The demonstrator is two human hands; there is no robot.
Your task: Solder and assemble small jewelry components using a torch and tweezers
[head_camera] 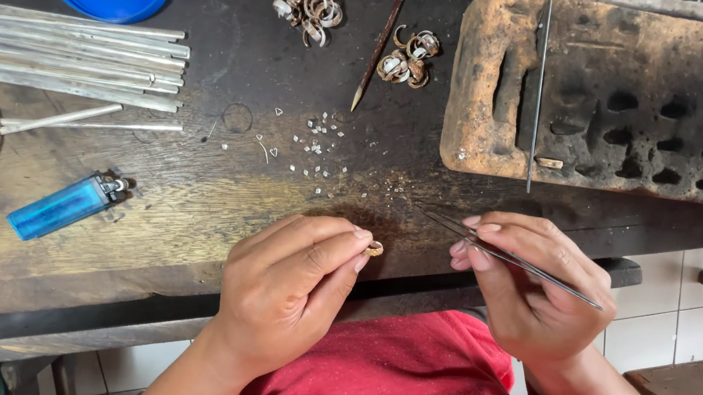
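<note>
- Left hand (283, 291): grip pinches a small ring (374, 248) between thumb and forefinger, over the surface's (193, 197) front edge.
- Right hand (526, 288): grip grasps tweezers (508, 258), tips toward the ring.

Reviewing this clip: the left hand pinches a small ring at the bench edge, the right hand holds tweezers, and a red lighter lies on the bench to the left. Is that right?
Not quite: the lighter is blue, not red, as the head view shows. The rest stands: the left hand pinches a small ring at the bench edge, and the right hand holds tweezers.
</note>
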